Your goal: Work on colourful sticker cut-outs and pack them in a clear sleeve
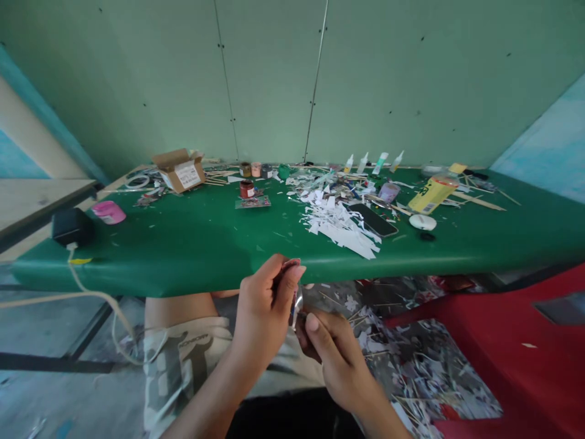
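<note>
My left hand (267,302) is closed, its thumb and fingers pinching a small reddish-pink flat piece (291,263) over my lap, just off the table's front edge. Beside it, lower and to the right, my right hand (331,347) is closed around a shiny silver blade-like tool (297,303). The fingers hide most of that tool, so its full shape cannot be made out. Its bright part lies close to my left thumb. On the green table (196,244) ahead stands a small red paint jar (247,189) on a patterned card (253,202).
White paper cuttings (340,222) lie beside a dark phone (373,220). Farther right are a yellow-labelled bottle (433,194) and a white oval object (423,222). An open cardboard box (180,172), a pink container (108,212) and a black adapter (72,227) occupy the left. A red chair (516,347) stands at right.
</note>
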A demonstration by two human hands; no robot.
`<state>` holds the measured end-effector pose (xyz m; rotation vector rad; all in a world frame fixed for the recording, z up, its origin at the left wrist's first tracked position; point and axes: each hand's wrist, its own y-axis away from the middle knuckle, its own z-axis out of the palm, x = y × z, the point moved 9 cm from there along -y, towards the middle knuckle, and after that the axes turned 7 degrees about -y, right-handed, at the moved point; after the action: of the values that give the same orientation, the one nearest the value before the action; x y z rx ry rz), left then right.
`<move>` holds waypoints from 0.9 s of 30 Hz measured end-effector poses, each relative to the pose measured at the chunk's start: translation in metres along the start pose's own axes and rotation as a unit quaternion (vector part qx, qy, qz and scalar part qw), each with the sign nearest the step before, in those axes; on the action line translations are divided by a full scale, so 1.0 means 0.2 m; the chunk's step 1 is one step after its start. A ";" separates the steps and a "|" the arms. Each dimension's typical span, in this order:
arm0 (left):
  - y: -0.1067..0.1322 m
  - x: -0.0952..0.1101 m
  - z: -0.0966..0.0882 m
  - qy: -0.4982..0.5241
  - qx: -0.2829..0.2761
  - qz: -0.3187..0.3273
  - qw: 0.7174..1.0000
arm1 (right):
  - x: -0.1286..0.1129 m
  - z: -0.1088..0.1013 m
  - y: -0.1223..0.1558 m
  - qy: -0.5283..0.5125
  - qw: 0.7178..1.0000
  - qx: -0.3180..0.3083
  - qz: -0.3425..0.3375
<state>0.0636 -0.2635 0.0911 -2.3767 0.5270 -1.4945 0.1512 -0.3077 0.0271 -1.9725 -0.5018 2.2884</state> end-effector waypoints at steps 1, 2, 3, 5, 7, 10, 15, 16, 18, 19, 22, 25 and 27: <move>0.00 0.00 0.00 0.001 -0.001 0.002 1.000 | -0.01 -0.01 0.00 -0.006 1.000 0.008 -0.013; 0.00 0.00 -0.01 0.000 0.000 0.005 1.000 | -0.02 -0.02 -0.01 -0.008 0.999 0.019 -0.027; -0.01 0.01 -0.01 -0.001 0.000 0.008 1.000 | -0.03 -0.03 -0.01 -0.005 0.999 0.027 -0.041; -0.01 0.02 -0.01 -0.008 -0.003 0.016 1.000 | -0.06 -0.04 -0.01 0.021 0.997 0.032 -0.064; -0.01 0.04 -0.01 -0.012 -0.011 0.027 0.999 | -0.09 -0.03 -0.01 0.056 0.995 0.024 -0.079; 0.00 0.08 -0.01 -0.010 -0.017 0.043 0.999 | -0.13 -0.02 -0.01 0.101 0.990 0.020 -0.101; 0.02 0.12 0.01 -0.003 -0.039 0.029 0.999 | -0.15 -0.02 0.02 0.130 0.986 0.012 -0.103; 0.02 0.12 0.01 0.001 -0.045 0.021 0.999 | -0.15 -0.01 0.02 0.139 0.985 0.004 -0.099; 0.03 0.12 0.02 0.009 -0.058 0.006 0.998 | -0.16 -0.01 0.03 0.167 0.981 -0.011 -0.096; 0.03 0.12 0.03 0.013 -0.066 -0.001 0.998 | -0.17 -0.01 0.03 0.179 0.979 -0.018 -0.097; 0.04 0.12 0.04 0.018 -0.081 -0.012 0.996 | -0.18 0.00 0.03 0.188 0.977 -0.039 -0.098; 0.04 0.12 0.05 0.020 -0.087 -0.014 0.996 | -0.18 0.00 0.04 0.187 0.976 -0.057 -0.091; 0.05 0.12 0.06 0.017 -0.094 -0.016 0.995 | -0.17 0.00 0.04 0.194 0.974 -0.071 -0.091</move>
<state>0.0814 -0.2816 0.1012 -2.5150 0.6667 -1.5643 0.1572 -0.3247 0.0568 -2.2557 -0.7823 1.7439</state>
